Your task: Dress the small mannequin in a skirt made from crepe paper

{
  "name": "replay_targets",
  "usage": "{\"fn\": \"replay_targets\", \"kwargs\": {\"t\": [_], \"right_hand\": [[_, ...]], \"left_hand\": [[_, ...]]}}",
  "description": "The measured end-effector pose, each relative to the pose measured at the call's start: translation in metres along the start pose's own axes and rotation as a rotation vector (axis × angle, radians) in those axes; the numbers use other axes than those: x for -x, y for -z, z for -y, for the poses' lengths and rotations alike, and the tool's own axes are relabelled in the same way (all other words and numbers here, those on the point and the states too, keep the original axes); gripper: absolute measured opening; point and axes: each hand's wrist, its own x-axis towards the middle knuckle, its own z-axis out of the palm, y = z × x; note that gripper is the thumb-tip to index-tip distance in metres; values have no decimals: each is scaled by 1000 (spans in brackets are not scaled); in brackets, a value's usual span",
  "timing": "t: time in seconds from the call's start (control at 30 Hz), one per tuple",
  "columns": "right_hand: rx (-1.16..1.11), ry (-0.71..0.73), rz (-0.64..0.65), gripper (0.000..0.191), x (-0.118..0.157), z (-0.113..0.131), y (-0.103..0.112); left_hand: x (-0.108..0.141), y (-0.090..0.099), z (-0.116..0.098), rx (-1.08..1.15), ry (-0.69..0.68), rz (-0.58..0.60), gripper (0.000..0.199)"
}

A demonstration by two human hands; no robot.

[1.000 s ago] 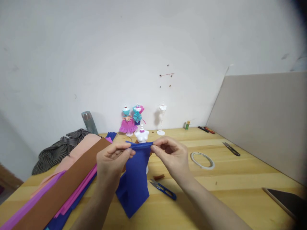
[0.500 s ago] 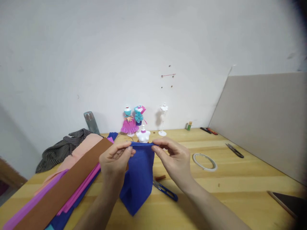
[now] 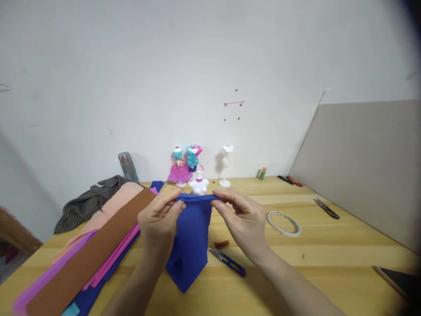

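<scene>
A piece of blue crepe paper (image 3: 192,237) hangs between my hands, its top edge folded into a narrow strip and its lower end coming to a point. My left hand (image 3: 161,217) pinches the left end of that fold between thumb and fingers. At the right end, my right hand (image 3: 245,219) pinches it the same way. Just behind the fold stands a small white mannequin bust (image 3: 199,186) with a purple band at its neck; its lower part is hidden by the paper. Blue thread snips (image 3: 229,263) lie on the table under my right hand.
Brown paper (image 3: 95,250) tops a stack of coloured sheets at left, beside a striped cloth (image 3: 88,206) and a bottle (image 3: 129,167). Dressed mannequins (image 3: 180,169) and a bare one (image 3: 227,162) stand by the wall. A tape roll (image 3: 284,224) and black snips (image 3: 326,208) lie right.
The folded strip along the paper's top edge looks thicker, and my hands are slightly farther apart. The whole view has shifted a little, moving the table things slightly right.
</scene>
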Motion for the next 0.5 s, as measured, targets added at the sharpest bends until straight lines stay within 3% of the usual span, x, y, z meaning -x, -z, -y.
{"fn": "replay_targets", "kwargs": {"t": [0.27, 0.5], "right_hand": [[75, 138, -45, 22, 1, 2, 2], [82, 194, -38, 17, -2, 5, 2]], "left_hand": [[2, -2, -6, -97, -46, -88, 16], [3, 0, -4, -79, -89, -58, 14]]}}
